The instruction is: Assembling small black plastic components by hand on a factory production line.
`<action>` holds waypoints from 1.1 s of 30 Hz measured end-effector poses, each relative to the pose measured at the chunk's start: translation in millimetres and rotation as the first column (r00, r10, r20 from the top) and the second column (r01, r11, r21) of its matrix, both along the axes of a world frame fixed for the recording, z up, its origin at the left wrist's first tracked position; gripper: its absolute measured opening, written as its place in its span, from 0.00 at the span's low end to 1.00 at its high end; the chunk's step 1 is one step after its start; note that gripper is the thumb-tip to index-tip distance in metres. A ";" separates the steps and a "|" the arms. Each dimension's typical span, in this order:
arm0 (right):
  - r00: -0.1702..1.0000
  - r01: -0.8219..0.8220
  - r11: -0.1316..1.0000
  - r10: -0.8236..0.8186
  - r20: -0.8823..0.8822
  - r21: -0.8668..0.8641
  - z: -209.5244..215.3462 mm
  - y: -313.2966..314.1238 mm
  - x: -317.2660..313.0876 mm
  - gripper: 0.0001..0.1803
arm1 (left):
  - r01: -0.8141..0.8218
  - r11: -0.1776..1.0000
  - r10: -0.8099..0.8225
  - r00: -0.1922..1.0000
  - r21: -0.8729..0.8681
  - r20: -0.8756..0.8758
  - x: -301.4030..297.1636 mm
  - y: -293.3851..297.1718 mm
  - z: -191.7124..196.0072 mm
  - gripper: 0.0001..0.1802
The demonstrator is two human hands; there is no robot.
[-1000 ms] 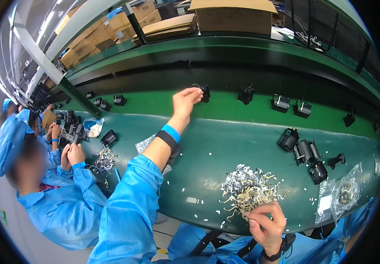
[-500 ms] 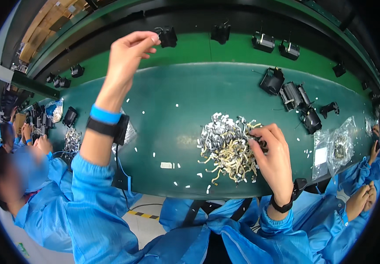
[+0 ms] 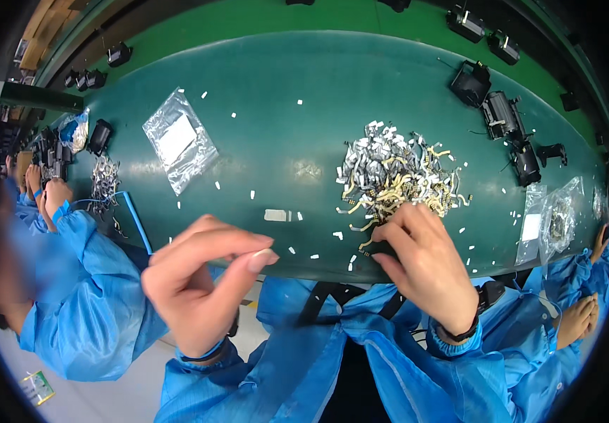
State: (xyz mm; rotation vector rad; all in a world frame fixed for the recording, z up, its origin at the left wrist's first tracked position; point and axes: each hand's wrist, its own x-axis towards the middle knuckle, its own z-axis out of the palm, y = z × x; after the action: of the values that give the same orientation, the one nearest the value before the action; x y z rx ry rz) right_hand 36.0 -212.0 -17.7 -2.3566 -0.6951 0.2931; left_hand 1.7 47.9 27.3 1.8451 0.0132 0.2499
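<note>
While the left hand (image 3: 202, 282) hangs nearest, raised off the near table edge with thumb and fingertips pressed together on nothing I can make out, the right hand (image 3: 424, 264) rests on the green table (image 3: 283, 106), its fingertips pinching a small dark piece at the near edge of the pile of silver and yellow strips (image 3: 396, 173). Beyond lie a clear bag (image 3: 179, 148) and black parts (image 3: 505, 116). So close to the edge, a loose pinch could likely flick that piece, or stray strips, onto the floor.
</note>
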 end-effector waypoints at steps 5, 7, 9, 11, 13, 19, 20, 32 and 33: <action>0.999 0.017 0.999 -0.015 0.047 -0.039 -15.3 7.4 -19.8 0.09 | 0.016 1.000 -0.014 0.995 0.022 -0.094 -13.3 -15.4 -24.5 0.06; 0.997 0.028 0.998 -0.025 0.071 -0.049 -13.3 8.6 -21.5 0.09 | 0.014 1.000 -0.012 0.988 0.011 -0.152 -12.5 -23.3 -29.1 0.06; 0.994 0.037 0.998 -0.032 0.108 -0.052 -12.5 10.1 -19.9 0.09 | 0.029 0.996 -0.016 0.988 0.084 -0.151 -8.3 -35.1 -33.1 0.08; 0.990 0.098 0.981 -0.113 0.082 0.167 -10.2 9.7 -20.1 0.09 | 0.048 0.995 -0.031 0.982 0.090 -0.185 -8.8 -44.5 -41.2 0.08; 0.981 0.132 0.966 -0.159 0.109 0.221 -6.6 10.0 -22.1 0.10 | 0.151 0.988 -0.144 0.962 0.012 -0.232 -10.4 -47.7 -46.3 0.10; 0.924 0.180 0.892 -0.298 0.239 0.415 -8.4 16.7 -20.2 0.13 | 0.075 0.952 -0.159 0.950 -0.298 -0.270 -5.2 -74.8 -56.0 0.10; 0.938 0.173 0.860 -0.293 0.187 0.480 -12.0 18.5 -18.6 0.14 | 0.021 0.981 -0.062 0.977 -0.195 -0.203 -3.9 -77.2 -56.7 0.09; 0.925 0.375 0.593 -0.193 -0.326 0.712 -8.3 14.1 -8.0 0.08 | 0.005 0.921 -0.185 0.885 0.390 0.428 18.4 -81.7 -40.8 0.07; 0.921 0.380 0.600 -0.178 -0.346 0.704 -6.0 13.5 -7.9 0.07 | 0.021 0.922 -0.194 0.888 0.387 0.416 18.9 -82.1 -40.1 0.07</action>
State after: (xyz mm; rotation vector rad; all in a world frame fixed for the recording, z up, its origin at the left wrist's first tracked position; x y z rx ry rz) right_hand 28.0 -198.5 -23.7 -1.5248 -0.2231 0.1000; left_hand 20.6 -34.1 -12.8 2.1155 -0.4921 0.6311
